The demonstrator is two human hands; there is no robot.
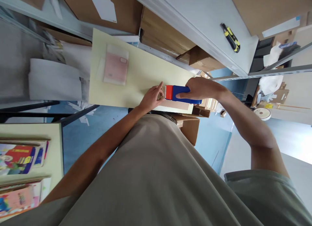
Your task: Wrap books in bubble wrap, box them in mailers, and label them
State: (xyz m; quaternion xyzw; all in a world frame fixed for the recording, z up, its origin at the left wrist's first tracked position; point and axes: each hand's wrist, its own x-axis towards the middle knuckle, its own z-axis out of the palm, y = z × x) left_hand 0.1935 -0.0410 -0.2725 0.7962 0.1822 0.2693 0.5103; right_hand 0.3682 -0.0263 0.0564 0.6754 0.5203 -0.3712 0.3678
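Observation:
My right hand (191, 89) is wrapped round a blue tape dispenser (181, 92) with a red front part, held low over the cream-coloured table (138, 70). At the dispenser's front end is my left hand (152, 98), its fingers apart and partly bent, the index finger stretched out. Whether those fingertips touch the tape is too small to tell. Below the dispenser, near the table's front edge, lies a flat pinkish item (176, 105), partly covered by my hands and the tool. Further left on the table rests a pale pink packet in a clear wrapper (116, 65).
Above the table, a grey shelf (195, 21) carries a yellow and black utility knife (230, 37). Cardboard boxes (165, 32) stand behind the table, and an open carton (191, 130) sits below its front edge. Stacked books (18, 157) lie on another table at lower left.

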